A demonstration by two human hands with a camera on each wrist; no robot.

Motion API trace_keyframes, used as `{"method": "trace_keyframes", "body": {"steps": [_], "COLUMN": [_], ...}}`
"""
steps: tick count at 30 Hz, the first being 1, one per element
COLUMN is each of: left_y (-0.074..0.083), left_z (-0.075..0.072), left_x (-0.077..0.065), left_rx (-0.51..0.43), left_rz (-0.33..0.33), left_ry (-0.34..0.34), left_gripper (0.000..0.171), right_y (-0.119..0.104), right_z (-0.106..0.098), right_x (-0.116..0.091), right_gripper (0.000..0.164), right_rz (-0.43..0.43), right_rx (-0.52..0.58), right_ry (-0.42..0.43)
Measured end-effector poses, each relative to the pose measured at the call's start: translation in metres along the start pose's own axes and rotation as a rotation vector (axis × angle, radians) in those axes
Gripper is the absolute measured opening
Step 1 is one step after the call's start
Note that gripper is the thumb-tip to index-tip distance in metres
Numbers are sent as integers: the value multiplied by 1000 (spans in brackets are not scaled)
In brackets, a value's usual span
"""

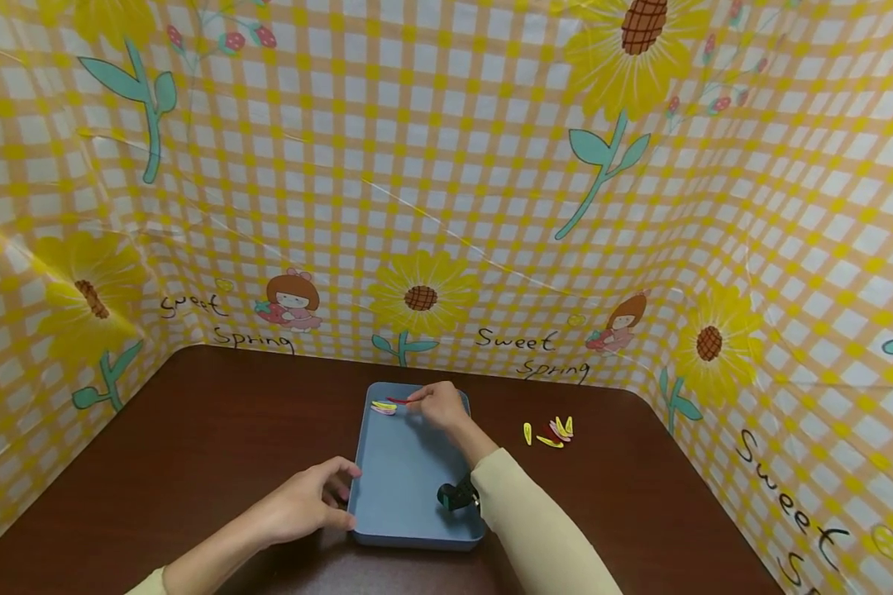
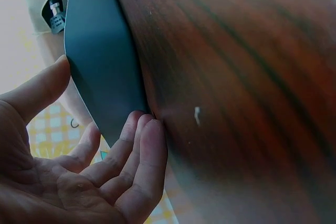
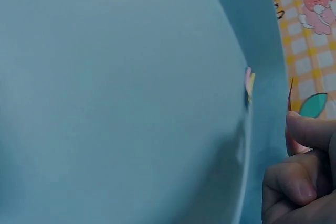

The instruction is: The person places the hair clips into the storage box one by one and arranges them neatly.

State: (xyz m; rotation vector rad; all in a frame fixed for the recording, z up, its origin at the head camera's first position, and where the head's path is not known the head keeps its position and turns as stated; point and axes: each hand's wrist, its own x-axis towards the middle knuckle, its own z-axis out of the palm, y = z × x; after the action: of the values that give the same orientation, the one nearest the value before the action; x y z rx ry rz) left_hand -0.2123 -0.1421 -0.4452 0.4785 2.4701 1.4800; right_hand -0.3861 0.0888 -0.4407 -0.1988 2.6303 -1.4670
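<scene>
A blue rectangular tray point(image 1: 402, 479) lies on the dark table. Thumb and fingertips of my left hand point(image 1: 308, 500) rest against its left side; in the left wrist view they touch the outer wall point(image 2: 102, 45). Over the tray's far end, my right hand point(image 1: 441, 406) pinches a thin red hair clip point(image 1: 398, 401) between thumb and forefinger. The right wrist view has this clip point(image 3: 290, 97) edge-on above the thumb tip. Yellow and pink hair clips point(image 1: 384, 406) lie together in the tray's far left corner, just beside the held one.
Right of the tray, several loose hair clips, yellow point(image 1: 527, 434), pink point(image 1: 558, 431) and red, lie on the table point(image 1: 268, 413). A checked cloth with sunflowers point(image 1: 420, 297) walls the table at the back and sides. The black wrist camera point(image 1: 457, 496) overlaps the tray's near right part.
</scene>
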Motion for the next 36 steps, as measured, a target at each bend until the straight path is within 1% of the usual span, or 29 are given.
{"method": "trace_keyframes", "body": {"steps": [3, 10, 15, 18, 25, 27, 31, 36], "left_y": [0, 0, 1, 0, -1, -1, -1, 1], "left_z": [0, 0, 1, 1, 1, 1, 0, 1], "left_x": [0, 2, 2, 1, 2, 2, 0, -1], "left_rx": [8, 19, 37, 45, 49, 52, 61, 56], "left_rz": [-2, -2, 8, 10, 17, 23, 16, 10], "left_ry": [2, -6, 1, 6, 9, 11, 14, 8], "left_gripper": [57, 57, 57, 57, 57, 57, 57, 57], "right_y": [2, 7, 12, 12, 9, 8, 8, 8], "right_z": [7, 22, 31, 34, 35, 36, 38, 39], "right_x": [0, 3, 6, 5, -2, -3, -3, -5], "right_gripper": [15, 11, 9, 8, 10, 9, 9, 9], "right_rz": [-12, -7, -6, -9, -62, -63, -66, -71], "right_rx": [-9, -32, -39, -41, -103, -106, -124, -120], "right_ry": [4, 11, 44, 59, 78, 84, 84, 90]}}
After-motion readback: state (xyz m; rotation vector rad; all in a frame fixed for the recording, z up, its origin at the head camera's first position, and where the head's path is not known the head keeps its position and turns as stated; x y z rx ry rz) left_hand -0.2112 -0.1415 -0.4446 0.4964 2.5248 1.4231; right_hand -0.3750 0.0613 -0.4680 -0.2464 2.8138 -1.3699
